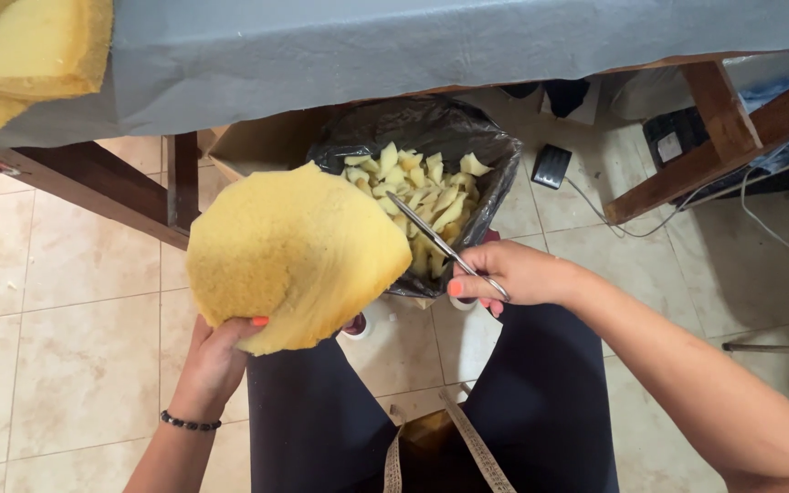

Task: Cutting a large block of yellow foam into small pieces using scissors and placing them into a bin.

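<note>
Head view: my left hand (215, 361) pinches yellow foam piece (294, 256) at lower edge, thumb on front. My right hand (513, 274) closed round scissors (445, 245), blades apart, tips just beside foam's right edge. Black-lined bin (499, 173) of foam scraps (422, 196) directly behind; table edge (321, 64) overhead, tiled floor (75, 347) open at left. Foam rounded, porous, edges ragged.

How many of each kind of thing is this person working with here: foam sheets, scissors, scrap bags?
Big yellow foam pieces: 2, one in the left hand, one on the table
Scissors in the right hand: 1
Black bag of foam scraps: 1
Total: 4
</note>
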